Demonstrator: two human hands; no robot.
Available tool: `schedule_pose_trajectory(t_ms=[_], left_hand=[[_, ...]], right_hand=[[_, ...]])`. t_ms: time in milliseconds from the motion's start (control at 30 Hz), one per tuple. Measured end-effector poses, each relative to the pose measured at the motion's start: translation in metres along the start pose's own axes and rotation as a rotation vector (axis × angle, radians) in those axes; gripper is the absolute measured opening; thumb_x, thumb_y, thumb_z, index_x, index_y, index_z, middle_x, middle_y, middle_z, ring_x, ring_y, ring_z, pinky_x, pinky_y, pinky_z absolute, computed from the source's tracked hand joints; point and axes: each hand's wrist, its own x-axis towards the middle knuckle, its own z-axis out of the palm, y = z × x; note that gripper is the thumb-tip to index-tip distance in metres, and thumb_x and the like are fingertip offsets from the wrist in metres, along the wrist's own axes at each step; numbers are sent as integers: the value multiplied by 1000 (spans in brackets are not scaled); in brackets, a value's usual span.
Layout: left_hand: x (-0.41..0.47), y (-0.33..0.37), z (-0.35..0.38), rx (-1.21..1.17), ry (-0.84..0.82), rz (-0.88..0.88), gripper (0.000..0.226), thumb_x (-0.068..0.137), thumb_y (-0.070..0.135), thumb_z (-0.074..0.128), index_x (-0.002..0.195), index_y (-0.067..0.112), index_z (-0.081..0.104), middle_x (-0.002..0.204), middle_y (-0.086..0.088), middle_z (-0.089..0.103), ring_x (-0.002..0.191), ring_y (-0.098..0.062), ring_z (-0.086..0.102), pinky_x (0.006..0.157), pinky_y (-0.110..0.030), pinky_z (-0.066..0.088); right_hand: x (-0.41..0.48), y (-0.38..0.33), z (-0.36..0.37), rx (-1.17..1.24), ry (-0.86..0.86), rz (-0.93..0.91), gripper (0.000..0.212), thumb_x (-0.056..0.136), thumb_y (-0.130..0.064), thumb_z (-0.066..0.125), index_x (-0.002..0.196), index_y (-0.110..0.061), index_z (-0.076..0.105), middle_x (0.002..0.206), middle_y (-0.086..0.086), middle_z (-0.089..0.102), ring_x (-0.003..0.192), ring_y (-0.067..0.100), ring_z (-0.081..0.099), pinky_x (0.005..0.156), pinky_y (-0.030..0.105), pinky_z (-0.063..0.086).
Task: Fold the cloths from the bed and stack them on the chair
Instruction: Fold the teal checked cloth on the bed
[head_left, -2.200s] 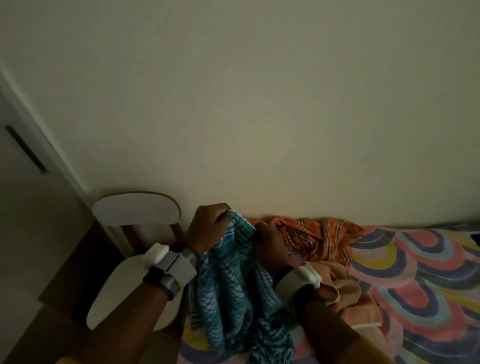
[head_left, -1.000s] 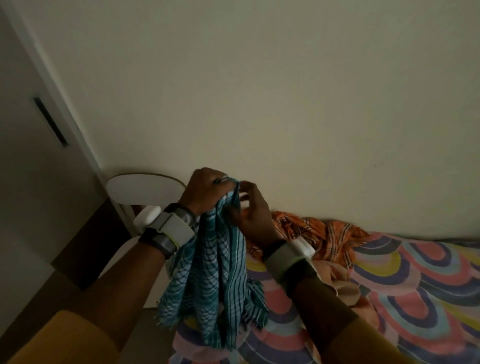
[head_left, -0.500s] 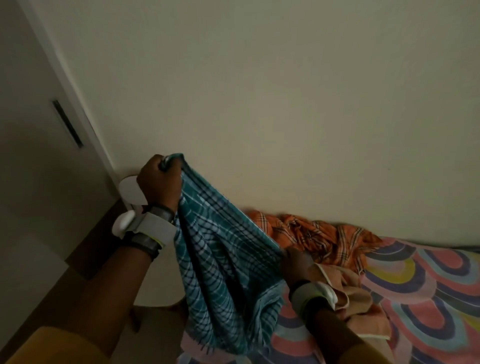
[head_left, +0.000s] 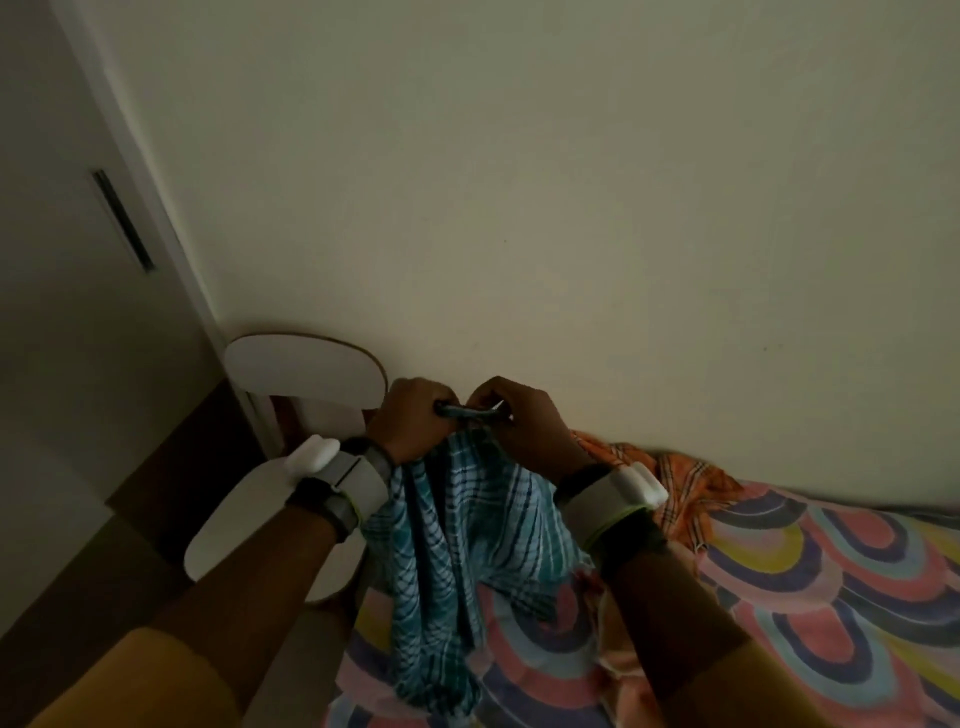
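Observation:
A teal checked cloth (head_left: 467, 540) hangs doubled over from both my hands, its lower end reaching the bed (head_left: 810, 587). My left hand (head_left: 413, 418) and my right hand (head_left: 519, 418) are close together and both grip its top edge. An orange plaid cloth (head_left: 685, 480) lies crumpled against the wall behind my right wrist. A peach cloth (head_left: 623, 680) shows under my right forearm. The white chair (head_left: 244, 519) stands to the left of the bed, its seat bare where visible, partly hidden by my left arm.
A plain wall (head_left: 519, 208) runs behind the bed and chair. A door (head_left: 78, 312) with a dark slot stands at the left. The bed carries a bright sheet with arched stripes. Brown floor (head_left: 93, 561) lies to the left of the chair.
Half a second ago my hands were spread apart with the teal cloth stretched between them. Now my right hand has come up to meet my left, folding the cloth in half.

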Motion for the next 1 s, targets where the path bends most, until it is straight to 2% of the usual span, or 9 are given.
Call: schedule_pose_trajectory(t_ms=[67, 167, 300, 433, 567, 667, 833, 967, 1000], left_hand=[[-1, 1, -5, -70, 72, 13, 7, 74, 10, 74, 70, 5, 72, 74, -14, 73, 66, -16, 63, 53, -1, 36], [-3, 5, -5, -136, 176, -14, 4, 72, 4, 72, 68, 6, 71, 73, -11, 72, 65, -16, 62, 54, 1, 36], [-4, 9, -9, -193, 359, -98, 5, 74, 3, 69, 69, 0, 70, 70, -16, 69, 64, -20, 60, 57, -27, 51], [1, -2, -11, -245, 463, -289, 10, 77, 5, 69, 86, 1, 70, 87, -19, 70, 78, -28, 63, 70, -32, 51], [1, -22, -6, 14, 155, -601, 52, 75, 18, 74, 117, 1, 47, 121, -24, 50, 102, -42, 53, 82, -43, 49], [-11, -28, 0, 42, 32, -486, 47, 77, 6, 70, 117, 4, 47, 116, -23, 53, 103, -38, 53, 79, -39, 45], [-14, -9, -8, -354, -270, -150, 35, 70, -11, 66, 82, 21, 59, 87, -1, 60, 73, 1, 59, 56, -12, 45], [-18, -12, -17, -426, -299, -61, 32, 68, -11, 69, 87, 13, 61, 85, -1, 60, 74, 4, 57, 65, -13, 46], [-21, -19, -18, -413, -285, -85, 32, 68, -4, 75, 90, 14, 60, 86, 0, 59, 75, 3, 57, 68, -14, 47]], right_hand=[[-14, 16, 7, -29, -6, 42, 7, 79, -19, 60, 86, -19, 60, 81, 0, 66, 72, 16, 59, 64, 25, 45], [-39, 47, 27, -91, -8, 180, 18, 76, -28, 52, 61, -22, 44, 57, 0, 49, 58, 26, 49, 55, 36, 36], [-73, 89, 42, -67, -9, 491, 19, 86, -15, 56, 74, -1, 61, 71, 19, 57, 71, 34, 55, 58, 31, 28], [-84, 106, 42, 34, 53, 668, 13, 88, -6, 52, 84, 3, 60, 80, 18, 60, 79, 31, 60, 59, 34, 34], [-47, 65, 21, 194, 240, 499, 13, 93, -14, 53, 81, -15, 56, 66, -5, 51, 59, 3, 46, 61, 25, 35], [-22, 30, -8, 311, 335, 379, 12, 88, -18, 64, 99, -17, 60, 69, -2, 60, 50, 5, 51, 45, 20, 43], [-8, 2, 18, 221, -273, 161, 60, 74, -15, 79, 127, -17, 51, 103, 9, 68, 92, 23, 67, 79, 33, 57], [-9, -6, 48, 182, -244, 96, 8, 82, -12, 71, 80, -13, 64, 56, -14, 54, 52, -2, 52, 53, 13, 35], [-8, -4, 48, 201, -195, 102, 15, 82, -12, 70, 71, -16, 62, 48, -15, 51, 47, -3, 49, 50, 11, 32]])
